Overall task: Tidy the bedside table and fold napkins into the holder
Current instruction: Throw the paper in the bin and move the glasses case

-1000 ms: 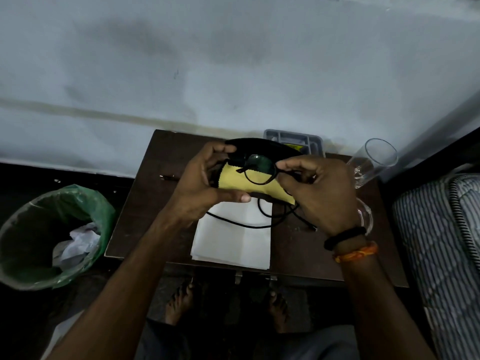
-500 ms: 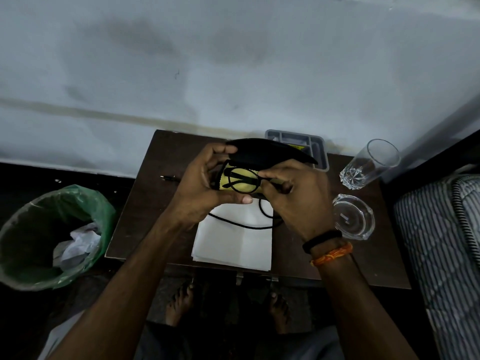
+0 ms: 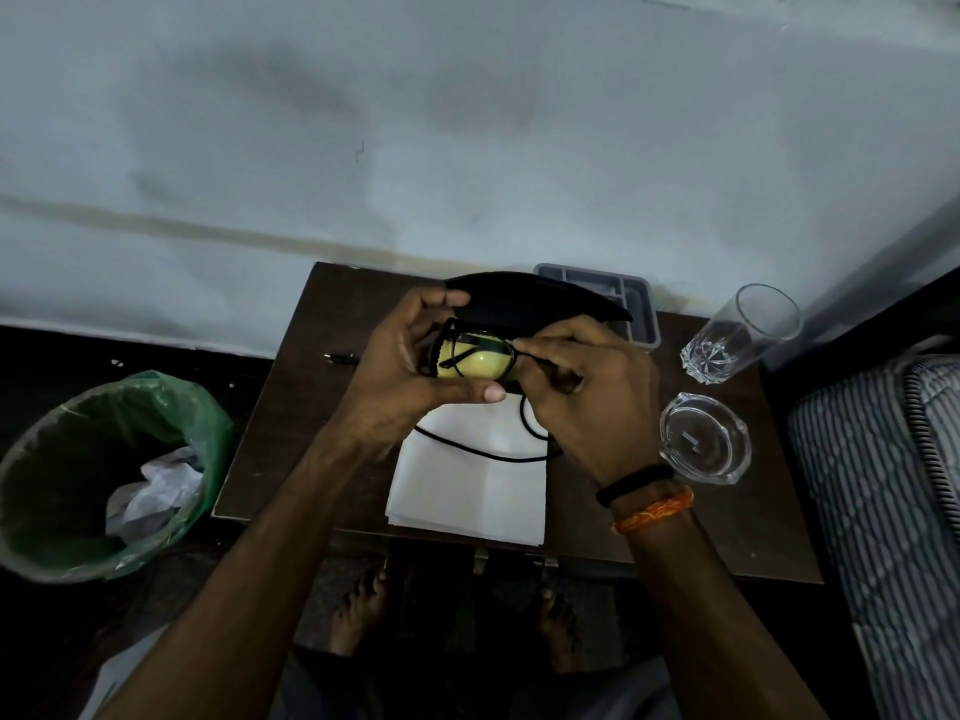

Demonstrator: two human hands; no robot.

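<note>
Black-framed glasses [image 3: 475, 356] sit half inside the open case [image 3: 524, 304] above the tabletop [image 3: 291, 407]; my left hand [image 3: 410, 371] grips the case, my right hand [image 3: 576, 392] pinches the frame. Napkins [image 3: 467, 491] wait at 6 o'clock. Forcing it could bend a temple.

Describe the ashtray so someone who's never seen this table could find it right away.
Start at the dark wooden bedside table against the wall, then go to the side nearest the striped mattress. Two clear glass items sit there; the ashtray is the one nearer the person, just beside the right hand. Unlike the tall tumbler, it is low, round and notched.
</note>
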